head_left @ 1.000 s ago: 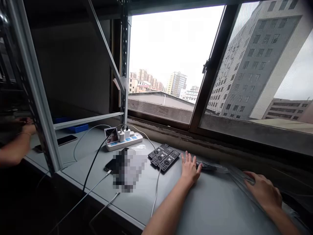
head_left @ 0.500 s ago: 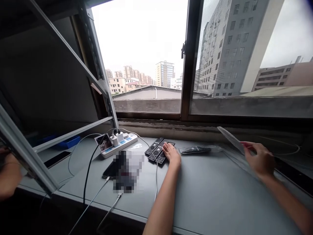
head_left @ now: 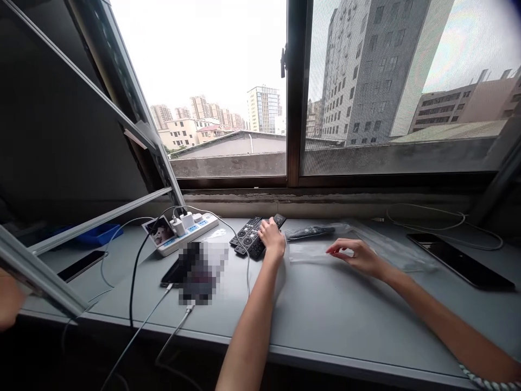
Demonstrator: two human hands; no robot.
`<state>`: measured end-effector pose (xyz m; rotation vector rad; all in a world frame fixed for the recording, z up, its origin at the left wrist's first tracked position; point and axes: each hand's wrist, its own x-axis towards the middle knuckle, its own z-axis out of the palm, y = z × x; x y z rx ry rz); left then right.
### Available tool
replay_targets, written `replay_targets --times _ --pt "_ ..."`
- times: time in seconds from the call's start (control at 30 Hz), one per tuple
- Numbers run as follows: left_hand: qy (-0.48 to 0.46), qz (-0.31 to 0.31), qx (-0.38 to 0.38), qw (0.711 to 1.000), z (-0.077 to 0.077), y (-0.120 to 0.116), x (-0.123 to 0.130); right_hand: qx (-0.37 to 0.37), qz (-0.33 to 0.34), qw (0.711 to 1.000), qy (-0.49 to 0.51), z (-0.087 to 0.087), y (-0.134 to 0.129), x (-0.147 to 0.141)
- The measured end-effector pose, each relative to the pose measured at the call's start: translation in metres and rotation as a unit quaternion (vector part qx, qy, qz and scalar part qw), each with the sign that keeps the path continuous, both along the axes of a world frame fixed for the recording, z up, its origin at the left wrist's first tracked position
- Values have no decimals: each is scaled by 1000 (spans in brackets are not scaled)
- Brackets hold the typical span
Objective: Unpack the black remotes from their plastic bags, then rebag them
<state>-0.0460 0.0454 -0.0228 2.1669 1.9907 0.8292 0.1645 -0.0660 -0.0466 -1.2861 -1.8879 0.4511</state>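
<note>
Black remote controls (head_left: 245, 233) lie side by side on the grey table, left of the middle. My left hand (head_left: 272, 238) is on the rightmost ones, its fingers curled round a remote whose upper end (head_left: 279, 219) sticks out past them. To the right, my right hand (head_left: 352, 254) pinches the end of a clear plastic bag (head_left: 309, 253) between thumb and fingers, low over the table. Behind that bag lies another dark remote in clear plastic (head_left: 311, 232). More clear plastic (head_left: 396, 250) is spread behind my right hand.
A white power strip (head_left: 189, 236) with plugs and cables stands at the left, near phones (head_left: 175, 271) partly blurred out. A black tablet (head_left: 459, 260) lies right. Metal shelf posts and another person's arm (head_left: 8, 301) are far left.
My right hand has moved left and down with the plastic, toward my left hand. My left hand's fingers have curled, and a remote under it is tilted up. The view has shifted.
</note>
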Motion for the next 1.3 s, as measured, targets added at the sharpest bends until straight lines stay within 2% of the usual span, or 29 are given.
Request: replay_targets --times 0.1,0.2,0.37,0.47,0.67,0.87,0.93,1.03,1.17,1.3 --pt "-59 -48 129 989 10 -6 6 -25 -21 997 67 -1 0 -3" --pt "-66 -142 208 966 14 -19 21 -45 -54 983 169 3 0 -5" --pt "44 -343 237 908 5 -53 52 -58 -66 945 314 13 -1 -6" --pt "65 -403 228 884 -2 -68 62 -81 -70 933 343 12 -2 -7" --pt "57 -411 193 889 -7 -67 61 -107 -51 940 319 4 -1 -15" --pt "21 -415 210 885 -8 -65 61 -33 -153 951 268 8 -6 -15" --pt "-9 -380 210 901 -11 -68 64 5 -194 937 290 11 -6 -13" --pt "-41 -312 183 931 -20 -73 70 63 -266 901 337 16 -4 -7" --pt "39 -278 98 955 -35 -79 76 114 -321 854 393 18 -1 3" --pt "105 -247 4 963 -45 -74 75 120 -328 821 451 16 2 6"
